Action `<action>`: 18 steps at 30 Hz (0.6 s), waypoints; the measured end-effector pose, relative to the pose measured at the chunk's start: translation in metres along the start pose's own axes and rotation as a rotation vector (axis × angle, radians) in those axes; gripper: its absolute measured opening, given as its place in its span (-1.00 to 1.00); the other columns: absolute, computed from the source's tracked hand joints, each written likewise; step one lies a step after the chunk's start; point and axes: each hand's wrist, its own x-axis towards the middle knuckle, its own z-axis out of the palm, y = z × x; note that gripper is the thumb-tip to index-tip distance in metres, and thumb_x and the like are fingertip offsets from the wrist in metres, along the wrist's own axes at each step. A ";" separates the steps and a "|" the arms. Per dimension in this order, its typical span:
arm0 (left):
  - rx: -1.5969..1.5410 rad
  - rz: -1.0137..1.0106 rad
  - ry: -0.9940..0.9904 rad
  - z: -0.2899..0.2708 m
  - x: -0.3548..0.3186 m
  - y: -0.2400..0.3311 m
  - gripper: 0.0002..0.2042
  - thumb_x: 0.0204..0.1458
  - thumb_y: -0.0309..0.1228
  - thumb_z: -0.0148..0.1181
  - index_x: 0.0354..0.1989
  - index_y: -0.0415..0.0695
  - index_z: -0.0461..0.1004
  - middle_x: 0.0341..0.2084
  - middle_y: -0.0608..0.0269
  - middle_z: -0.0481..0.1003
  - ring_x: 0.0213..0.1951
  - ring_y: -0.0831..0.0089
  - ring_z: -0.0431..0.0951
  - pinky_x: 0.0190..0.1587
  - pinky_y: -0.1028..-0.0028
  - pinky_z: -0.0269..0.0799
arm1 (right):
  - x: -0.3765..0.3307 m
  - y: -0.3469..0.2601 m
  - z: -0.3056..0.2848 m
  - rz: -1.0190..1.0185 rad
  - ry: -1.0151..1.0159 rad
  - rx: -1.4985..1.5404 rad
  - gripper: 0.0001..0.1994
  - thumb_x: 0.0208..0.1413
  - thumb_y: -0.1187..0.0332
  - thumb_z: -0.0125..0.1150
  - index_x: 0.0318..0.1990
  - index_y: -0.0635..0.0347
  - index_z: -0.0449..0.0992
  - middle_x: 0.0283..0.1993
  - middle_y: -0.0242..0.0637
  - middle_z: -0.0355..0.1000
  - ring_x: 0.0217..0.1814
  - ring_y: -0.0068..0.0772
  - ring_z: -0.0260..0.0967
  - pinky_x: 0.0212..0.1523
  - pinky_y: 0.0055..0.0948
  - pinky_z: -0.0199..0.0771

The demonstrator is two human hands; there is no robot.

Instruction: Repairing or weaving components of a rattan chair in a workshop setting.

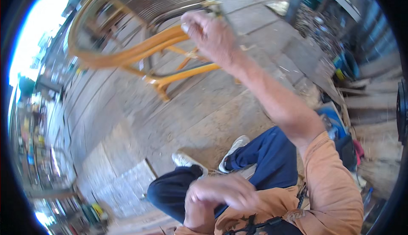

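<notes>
Head view: two hands (210, 37) (223, 190), one rattan chair (140, 50), two shoes (182, 159).

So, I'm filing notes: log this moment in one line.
right hand: near curved orange-brown rattan chair, contact unclear | left hand: near orange cloth shirt, blurred

Right arm (278, 94) reaching forward and leftward for me, right hand (209, 36) up top, fingers (195, 19) curled in, grip unclear from here! And down low, my left hand (219, 190), drawn in close, wrist bent, blurred, pointing rightward
</notes>
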 end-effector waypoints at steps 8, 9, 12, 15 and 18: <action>-0.047 0.295 -0.201 0.023 -0.042 0.100 -0.28 -0.01 0.10 0.07 -0.01 -0.47 0.33 -0.05 -0.26 0.32 0.01 -0.13 0.34 0.03 -0.01 0.26 | 0.058 -0.026 0.110 -0.502 -0.034 -0.746 -0.51 0.01 -0.08 0.08 -0.09 0.14 0.43 -0.32 -0.09 0.48 -0.22 -0.09 0.43 -0.18 -0.14 0.40; 0.004 0.341 -0.246 0.013 -0.060 0.109 -0.37 0.00 0.14 0.00 -0.09 -0.29 0.39 -0.05 -0.07 0.34 -0.03 -0.07 0.38 0.01 0.01 0.26 | 0.063 -0.035 0.113 -0.395 -0.150 -0.804 -0.48 -0.02 -0.12 0.09 -0.14 0.17 0.45 -0.36 -0.09 0.48 -0.26 -0.13 0.43 -0.21 -0.17 0.39; -0.017 0.575 -0.404 -0.036 -0.057 0.121 -0.69 0.03 0.00 0.04 -0.39 0.00 0.40 -0.26 0.32 0.40 -0.25 0.29 0.43 -0.29 0.18 0.24 | 0.101 -0.038 0.120 -0.223 -0.474 -0.882 -0.40 -0.08 -0.24 0.05 -0.27 0.20 0.52 -0.33 -0.13 0.50 -0.23 -0.12 0.45 -0.23 -0.19 0.39; 0.035 0.421 0.863 -0.101 -0.037 0.095 -0.78 0.13 -0.22 -0.07 -0.35 -0.09 0.38 -0.38 0.27 0.42 -0.43 0.49 0.40 -0.34 0.40 0.30 | 0.093 -0.030 0.099 -0.145 -0.593 -0.694 -0.43 -0.09 -0.18 0.11 -0.35 0.27 0.55 -0.53 -0.26 0.42 -0.41 -0.38 0.37 -0.33 -0.34 0.33; 0.060 0.168 1.175 -0.219 -0.025 0.053 -0.72 0.10 -0.19 0.03 -0.29 -0.19 0.41 -0.45 0.31 0.43 -0.46 0.49 0.40 -0.37 0.48 0.36 | 0.108 -0.027 0.102 -0.095 -0.618 -0.619 -0.48 -0.08 -0.11 0.16 -0.41 0.30 0.51 -0.58 -0.41 0.31 -0.48 -0.60 0.20 -0.39 -0.46 0.24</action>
